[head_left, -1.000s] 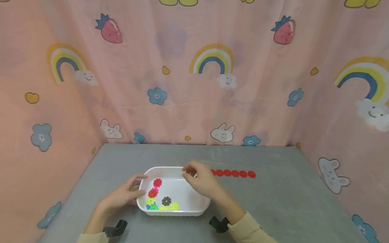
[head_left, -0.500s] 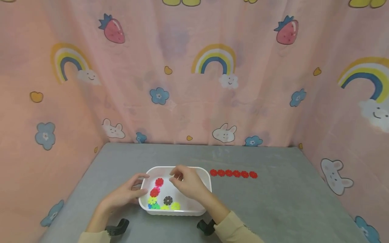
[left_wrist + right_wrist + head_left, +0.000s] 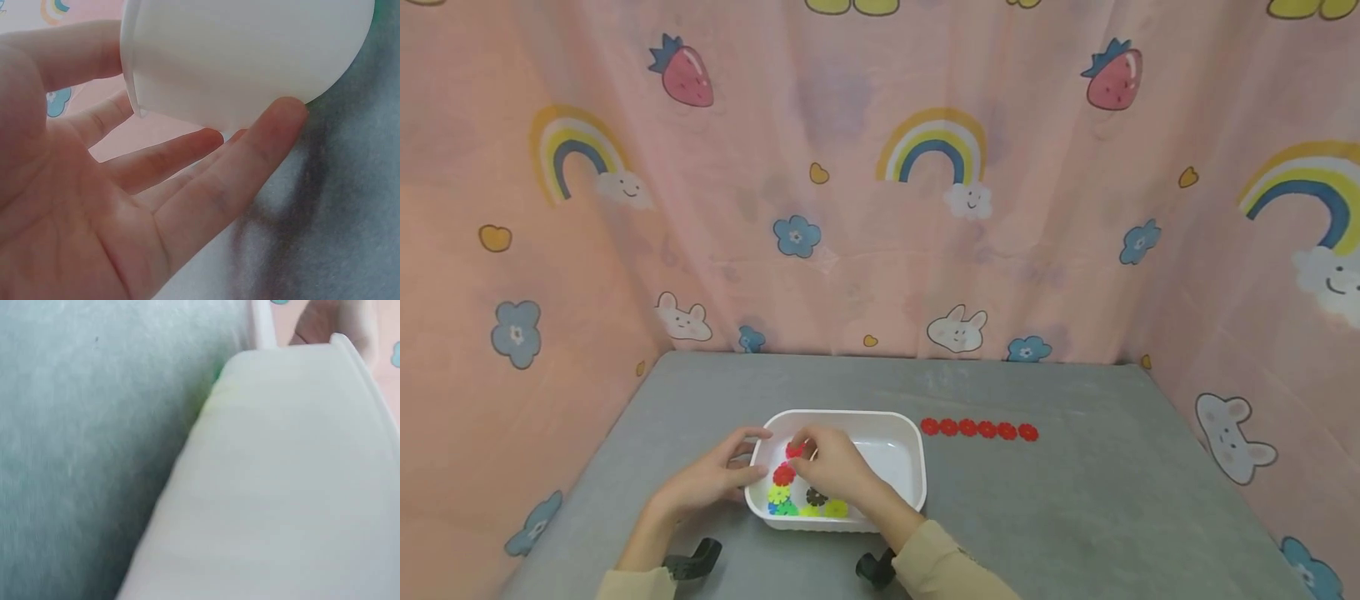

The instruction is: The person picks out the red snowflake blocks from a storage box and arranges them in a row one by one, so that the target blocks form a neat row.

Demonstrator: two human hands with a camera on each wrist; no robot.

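My left hand (image 3: pixel 707 479) holds the left end of a white plastic tray (image 3: pixel 887 415); its fingers (image 3: pixel 269 150) lie against the outer wall in the left wrist view. My right hand (image 3: pixel 838 471) is inside the tray, with bent fingertips spread around a red snowflake disc (image 3: pixel 793 450) that they partly cover. Whether they touch it I cannot tell. Just below lies another red disc (image 3: pixel 784 474). Yellow discs (image 3: pixel 778 494), a green disc (image 3: pixel 787 507) and a dark disc (image 3: pixel 815 497) lie nearer the tray's front. In the right wrist view, the tray's outer wall hides my right fingers.
A row of several red discs (image 3: pixel 977 429) lies on the grey table (image 3: pixel 1075 500), right of the tray. A pink printed curtain (image 3: pixel 865 275) surrounds the back and sides. Dark wrist mounts (image 3: pixel 694 560) sit beneath both wrists.
My right hand has moved left and slightly down, from above the tray's back edge to the red discs at its left end. The left hand keeps its hold on the tray.
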